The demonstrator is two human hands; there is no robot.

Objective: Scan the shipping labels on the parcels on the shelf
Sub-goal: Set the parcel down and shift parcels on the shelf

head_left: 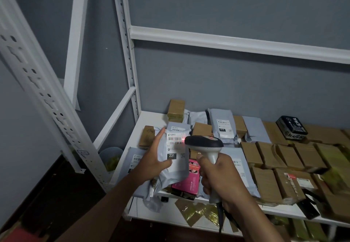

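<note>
White metal shelving (144, 124) against a grey wall carries parcels. Above its front-left corner the left hand (151, 158) grips a grey plastic mailer (175, 163) upright, its label (175, 141) facing the grey-and-black handheld scanner (205, 145) gripped by the right hand (220, 181), red beam on the barcode.

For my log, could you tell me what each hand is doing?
Left hand: holds the grey parcel up.
Right hand: grips the scanner.
</note>
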